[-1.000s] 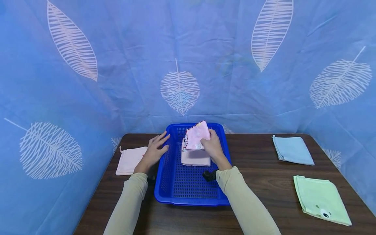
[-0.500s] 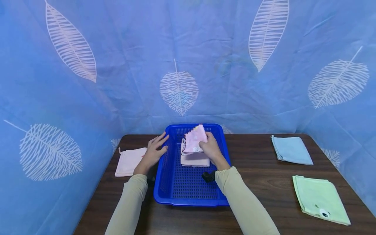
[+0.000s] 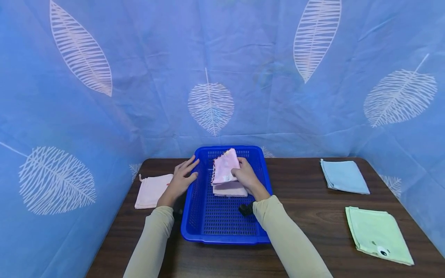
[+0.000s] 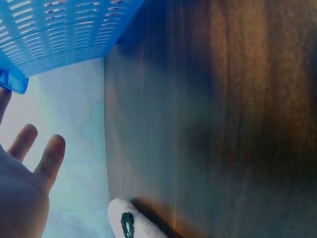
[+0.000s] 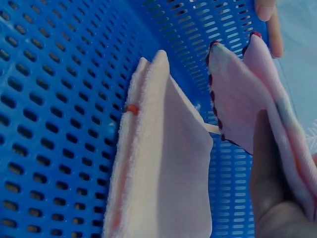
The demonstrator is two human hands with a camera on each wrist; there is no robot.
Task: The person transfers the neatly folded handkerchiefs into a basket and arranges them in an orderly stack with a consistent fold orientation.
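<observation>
A blue plastic basket [image 3: 226, 237] stands on the table. Inside it lies a folded pale pink towel [image 3: 230, 191], its stacked edges clear in the right wrist view [image 5: 173, 148]. My right hand [image 3: 247, 175] pinches a second folded pink towel [image 3: 224, 168] with dark red stitched edging, holding it above the first one. In the right wrist view this held towel [image 5: 237, 94] hangs partly spread, a gap between its layers. My left hand [image 3: 179, 181] touches the basket's left rim with fingers extended and spread; the left wrist view shows this palm [image 4: 22, 191] below the rim.
A folded pale towel [image 3: 153, 192] lies left of the basket, partly behind the left arm. At the right are a light blue towel [image 3: 345, 177] and a green towel [image 3: 380, 235] with an eye design. A blue leaf-print curtain [image 3: 243, 108] rises behind the table [image 3: 306, 216].
My right hand has moved slightly left and lower with the held towel, which now covers more of the towel in the basket. The left hand stays at the rim.
</observation>
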